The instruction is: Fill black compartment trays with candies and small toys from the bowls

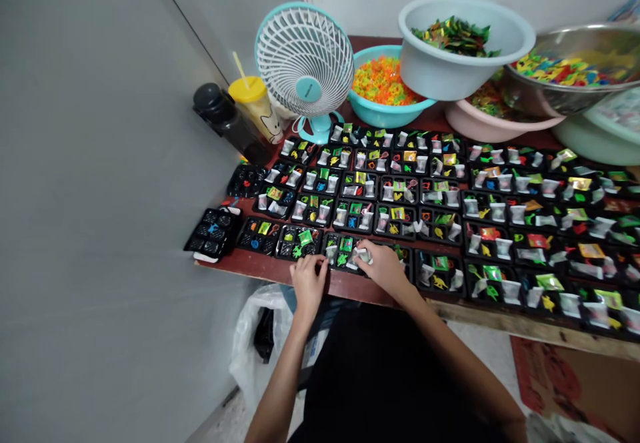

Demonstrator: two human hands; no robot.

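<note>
Touching a clear packet (363,255), right hand (383,268) atop, left hand (309,280) beside

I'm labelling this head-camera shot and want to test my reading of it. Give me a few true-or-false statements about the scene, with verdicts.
1. The left hand and right hand are both at one black compartment tray. True.
2. The right hand touches a small clear packet. True.
3. The white fan stands on the floor. False: it stands on the table, behind the trays.
4. The orange pieces are in the steel bowl. False: they lie in a teal basin; the steel bowl holds multicoloured pieces.
5. A yellow-lidded cup stands beside a dark bottle. True.
</note>
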